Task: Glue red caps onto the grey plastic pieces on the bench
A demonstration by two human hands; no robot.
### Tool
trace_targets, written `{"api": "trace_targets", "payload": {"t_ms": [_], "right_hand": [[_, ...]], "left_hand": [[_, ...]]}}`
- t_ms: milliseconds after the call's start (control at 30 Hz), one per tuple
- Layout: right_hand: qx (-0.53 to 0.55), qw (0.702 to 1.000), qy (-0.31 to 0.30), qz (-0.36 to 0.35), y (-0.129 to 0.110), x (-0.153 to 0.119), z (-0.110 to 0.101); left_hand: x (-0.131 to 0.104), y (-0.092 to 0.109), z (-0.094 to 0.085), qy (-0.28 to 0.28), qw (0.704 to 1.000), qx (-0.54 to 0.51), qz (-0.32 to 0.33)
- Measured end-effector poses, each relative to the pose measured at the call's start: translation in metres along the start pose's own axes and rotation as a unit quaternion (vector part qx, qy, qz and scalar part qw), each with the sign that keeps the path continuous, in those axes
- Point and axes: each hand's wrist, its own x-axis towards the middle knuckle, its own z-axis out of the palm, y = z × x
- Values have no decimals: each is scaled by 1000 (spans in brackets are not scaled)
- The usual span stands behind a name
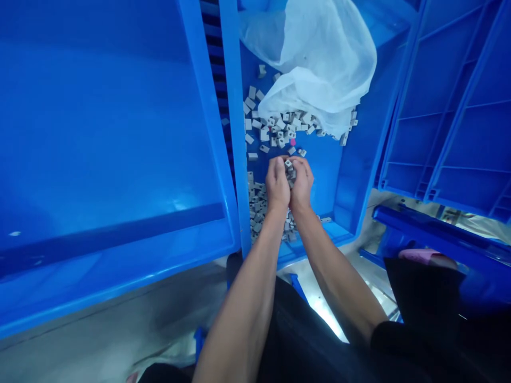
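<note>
My left hand and my right hand are cupped together over a blue bin. Between them they hold a handful of small grey blocks, some with a round hole. Beneath and left of my wrists lies a pile of the same loose blocks on the bin floor. Farther back, more grey blocks are scattered, with a small pink piece among them. A white translucent plastic bag covers part of the far end and lies over some blocks.
A larger blue tray stands to the left, beside the bin's wall. Other blue bins are at the right. Below them is a blue frame, with a pink item near dark clothing at lower right.
</note>
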Motion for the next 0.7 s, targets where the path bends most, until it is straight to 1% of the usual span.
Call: {"api": "trace_targets", "payload": {"t_ms": [100, 233, 333, 400, 467, 567, 633, 700], "right_hand": [[-21, 1000, -6, 18, 0, -14, -17], [-92, 994, -8, 53, 7, -46, -62], [-145, 983, 5, 109, 17, -70, -95], [-173, 973, 12, 152, 23, -83, -107], [-191, 964, 8, 184, 25, -94, -108], [-200, 958, -14, 206, 25, -104, -95], [-203, 955, -18, 215, 23, -106, -86], [-206, 952, -10, 226, 23, -105, -81]], "left_hand": [[-15, 6, -8, -45, 998, 52, 6], [-40, 14, -35, -105, 979, 170, 34], [-54, 18, -52, -128, 957, 254, 48], [-62, 19, -55, -145, 942, 299, 52], [-67, 21, -53, -159, 926, 339, 47], [-70, 27, -45, -182, 901, 392, 32], [-71, 32, -41, -208, 883, 419, 25], [-72, 38, -39, -236, 867, 439, 25]]}}
